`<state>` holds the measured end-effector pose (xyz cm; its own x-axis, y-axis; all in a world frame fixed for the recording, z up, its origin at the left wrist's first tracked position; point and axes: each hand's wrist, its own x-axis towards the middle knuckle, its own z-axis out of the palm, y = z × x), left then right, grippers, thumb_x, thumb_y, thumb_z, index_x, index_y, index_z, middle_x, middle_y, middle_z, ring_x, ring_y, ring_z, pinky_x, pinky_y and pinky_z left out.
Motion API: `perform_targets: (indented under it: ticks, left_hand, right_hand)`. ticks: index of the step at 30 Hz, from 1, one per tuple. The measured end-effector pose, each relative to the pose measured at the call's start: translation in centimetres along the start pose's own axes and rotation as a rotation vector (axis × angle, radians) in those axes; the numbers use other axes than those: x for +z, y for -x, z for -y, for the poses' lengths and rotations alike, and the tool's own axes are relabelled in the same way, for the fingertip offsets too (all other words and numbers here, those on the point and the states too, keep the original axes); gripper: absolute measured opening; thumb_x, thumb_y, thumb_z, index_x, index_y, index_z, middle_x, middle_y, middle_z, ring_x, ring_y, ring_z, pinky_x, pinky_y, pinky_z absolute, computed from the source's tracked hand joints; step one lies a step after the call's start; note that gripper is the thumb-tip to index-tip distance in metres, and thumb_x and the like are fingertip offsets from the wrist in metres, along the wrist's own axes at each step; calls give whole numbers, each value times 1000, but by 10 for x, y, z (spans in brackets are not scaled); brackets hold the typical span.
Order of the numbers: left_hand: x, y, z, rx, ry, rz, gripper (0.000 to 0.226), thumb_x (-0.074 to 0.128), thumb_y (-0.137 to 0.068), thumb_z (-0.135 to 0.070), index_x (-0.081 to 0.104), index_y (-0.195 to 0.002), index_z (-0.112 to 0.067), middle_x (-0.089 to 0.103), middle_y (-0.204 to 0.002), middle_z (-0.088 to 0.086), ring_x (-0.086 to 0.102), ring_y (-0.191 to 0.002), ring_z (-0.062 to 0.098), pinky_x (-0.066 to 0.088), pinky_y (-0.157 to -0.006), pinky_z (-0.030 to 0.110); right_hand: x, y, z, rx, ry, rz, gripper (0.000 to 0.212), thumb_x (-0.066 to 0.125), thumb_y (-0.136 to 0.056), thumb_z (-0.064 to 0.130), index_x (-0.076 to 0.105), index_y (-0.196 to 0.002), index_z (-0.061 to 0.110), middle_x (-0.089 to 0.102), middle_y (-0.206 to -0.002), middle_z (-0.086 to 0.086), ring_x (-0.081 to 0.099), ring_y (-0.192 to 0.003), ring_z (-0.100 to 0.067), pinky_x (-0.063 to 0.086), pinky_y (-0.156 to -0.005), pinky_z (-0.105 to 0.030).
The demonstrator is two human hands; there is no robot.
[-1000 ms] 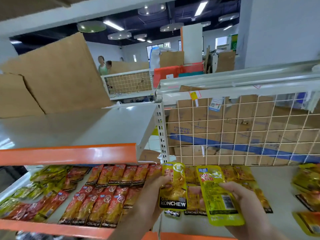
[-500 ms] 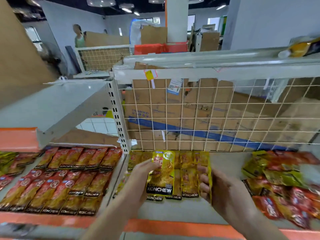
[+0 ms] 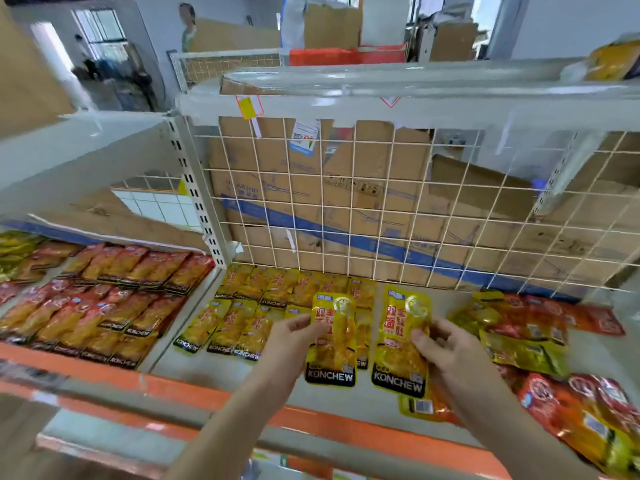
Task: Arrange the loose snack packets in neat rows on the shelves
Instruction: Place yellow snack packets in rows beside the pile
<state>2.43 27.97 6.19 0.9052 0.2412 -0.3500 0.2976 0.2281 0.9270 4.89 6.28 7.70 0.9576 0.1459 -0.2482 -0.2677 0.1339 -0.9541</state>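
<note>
Two yellow packets are being held upright, side by side, over the front middle of the shelf (image 3: 225,372). The left packet (image 3: 332,344) is being pinched at its left edge by the left hand (image 3: 294,337), whose fingers (image 3: 304,322) are curling onto its face. The right packet (image 3: 398,344) is being pinched at its right edge by the right hand (image 3: 450,348), thumb on the front. The left packet is covering part of the yellow rows (image 3: 249,306), which are lying flat toward 10 o'clock. A loose pile (image 3: 536,344) of red and yellow packets is crowding the shelf at 3 o'clock, one barcode-side-up packet (image 3: 420,407) reaching under the right packet. Red packets (image 3: 104,299) are filling the neighbouring bay at 9 o'clock. Wire mesh (image 3: 381,202), with cardboard (image 3: 277,188) behind it, is closing the back at 12 o'clock; an orange lip (image 3: 207,393) is edging the front at 6 o'clock.
</note>
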Motion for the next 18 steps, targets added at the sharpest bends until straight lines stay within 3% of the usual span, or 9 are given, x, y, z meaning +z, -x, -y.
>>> perform_targets:
  ticks: [2, 5, 9, 11, 14, 16, 18]
  left_hand:
    - [6, 1, 3, 6, -19, 12, 3, 77, -84, -15, 79, -83, -13, 76, -91, 11, 66, -82, 24, 52, -84, 39]
    - [10, -5, 8, 30, -62, 26, 12, 65, -93, -5, 77, -95, -7, 76, -99, 14, 71, -85, 24, 60, -82, 43]
    - [14, -19, 11, 34, -172, -3, 17, 68, -93, -10, 81, -84, -18, 77, -89, 6, 70, -83, 22, 53, -91, 54]
    - [17, -31, 14, 32, -219, 14, 17, 70, -92, -13, 80, -81, -20, 76, -81, -2, 69, -80, 16, 55, -85, 45]
    - [25, -45, 10, 60, -267, 60, 15, 71, -92, -14, 74, -81, -24, 71, -65, -17, 66, -66, -4, 45, -59, 10]
    - [29, -58, 9, 77, -309, 101, 11, 72, -91, -13, 72, -86, -22, 68, -60, -22, 62, -59, -11, 41, -52, 4]
    - [31, -72, 8, 83, -352, 115, 12, 72, -91, -12, 71, -97, -22, 72, -68, -21, 65, -62, -10, 42, -52, 4]
  right_hand:
    - [-8, -2, 1, -17, 47, -20, 17, 58, -95, 1, 71, -103, 9, 76, -97, -13, 72, -89, -26, 56, -83, -42]
    - [-17, -9, 0, -43, 110, -39, 16, 62, -93, 2, 72, -101, 11, 76, -96, -11, 72, -89, -26, 58, -84, -43]
    - [-26, -25, -7, -55, 182, -92, 19, 63, -92, 0, 72, -95, 16, 76, -94, -8, 72, -82, -17, 59, -81, -37]
    - [-31, -32, -11, -50, 205, -120, 24, 61, -93, -2, 72, -95, 19, 77, -90, -3, 72, -79, -14, 60, -77, -34]
    - [-38, -41, -13, -41, 277, -145, 26, 59, -94, -4, 68, -96, 21, 76, -77, 7, 71, -69, -7, 56, -61, -22]
    - [-42, -50, -13, -37, 314, -186, 23, 61, -93, -3, 69, -102, 17, 75, -81, 6, 71, -73, -9, 56, -66, -25]
    - [-44, -59, -12, -27, 356, -224, 24, 63, -93, -1, 65, -116, 6, 73, -99, -2, 70, -87, -16, 58, -78, -33]
